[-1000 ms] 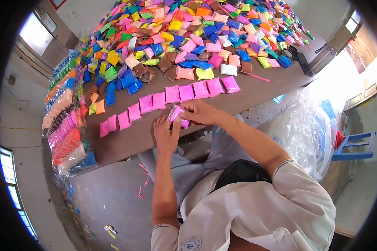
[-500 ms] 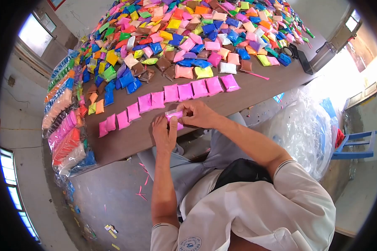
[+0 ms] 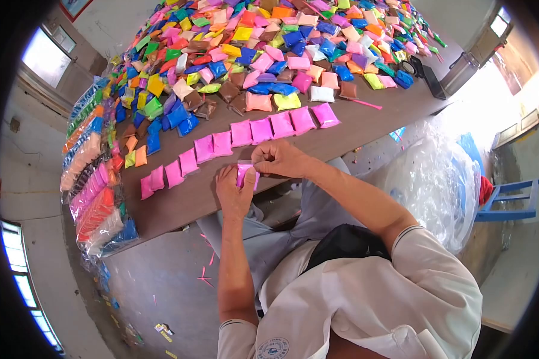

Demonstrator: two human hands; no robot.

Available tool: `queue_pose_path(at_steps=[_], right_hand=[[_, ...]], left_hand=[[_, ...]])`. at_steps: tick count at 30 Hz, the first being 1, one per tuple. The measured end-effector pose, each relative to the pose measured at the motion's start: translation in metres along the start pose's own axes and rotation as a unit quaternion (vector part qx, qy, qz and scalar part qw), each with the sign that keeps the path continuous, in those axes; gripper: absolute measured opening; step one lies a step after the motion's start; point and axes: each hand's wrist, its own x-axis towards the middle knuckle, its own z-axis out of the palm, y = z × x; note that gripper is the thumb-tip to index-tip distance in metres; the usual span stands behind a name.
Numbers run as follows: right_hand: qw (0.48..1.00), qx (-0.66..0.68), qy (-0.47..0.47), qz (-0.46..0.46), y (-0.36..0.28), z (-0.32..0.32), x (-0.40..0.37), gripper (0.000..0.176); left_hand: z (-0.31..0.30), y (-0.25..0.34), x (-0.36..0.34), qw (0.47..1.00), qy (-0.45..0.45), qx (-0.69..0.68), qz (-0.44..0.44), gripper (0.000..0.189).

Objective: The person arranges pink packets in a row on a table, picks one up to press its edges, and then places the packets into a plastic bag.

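A small clear packet with pink filling [image 3: 246, 174] is held at the table's front edge. My left hand [image 3: 234, 190] is closed on its left side, thumb lying across the front. At the packet's upper right corner, my right hand [image 3: 279, 159] has thumb and forefinger pinched together on its edge. Just beyond my hands runs a slanting row of similar pink packets [image 3: 261, 130], lying side by side on the brown table [image 3: 179, 200].
A large heap of packets in many colours [image 3: 269, 60] covers the far part of the table. Bagged packets [image 3: 90, 173] line the left end. A dark phone-like object [image 3: 434, 84] and a metal cup [image 3: 459, 72] stand right. Clear plastic bags [image 3: 428, 185] and a blue stool [image 3: 509, 200] are lower right.
The packet has turned more upright between my hands, showing its clear top edge. My right hand has shifted slightly up and its grip has moved to the upper right corner.
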Motion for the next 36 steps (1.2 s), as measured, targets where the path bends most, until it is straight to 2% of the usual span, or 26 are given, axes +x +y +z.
queue_pose_path(at_steps=[3, 6, 9, 21, 24, 27, 36], right_hand=[[0.994, 0.091, -0.036, 0.045, -0.012, -0.004, -0.003, 0.019], [0.991, 0.098, -0.017, 0.089, -0.018, -0.011, 0.0, 0.027], [0.994, 0.069, -0.034, 0.076, -0.019, -0.015, 0.004, 0.034], [0.993, 0.044, -0.059, 0.093, -0.02, -0.021, 0.004, 0.021], [0.992, 0.044, -0.073, 0.087, -0.017, -0.024, 0.005, 0.021], [0.984, 0.106, -0.095, 0.103, -0.013, -0.027, 0.007, 0.022], [0.988, 0.074, -0.107, 0.084, -0.015, -0.03, 0.005, 0.021]], left_hand=[[0.001, -0.001, 0.0, 1.0, 0.005, -0.009, 0.0, 0.039], [-0.001, 0.0, 0.0, 1.0, -0.003, -0.017, -0.005, 0.039], [-0.002, 0.001, 0.002, 1.0, -0.011, -0.025, 0.005, 0.039], [-0.004, -0.002, 0.003, 0.998, -0.051, -0.033, 0.03, 0.039], [-0.003, -0.004, 0.002, 0.998, -0.051, -0.028, 0.036, 0.04], [-0.003, -0.005, 0.002, 0.998, -0.049, -0.025, 0.04, 0.04], [-0.003, 0.0, 0.001, 0.998, -0.042, -0.016, 0.045, 0.039]])
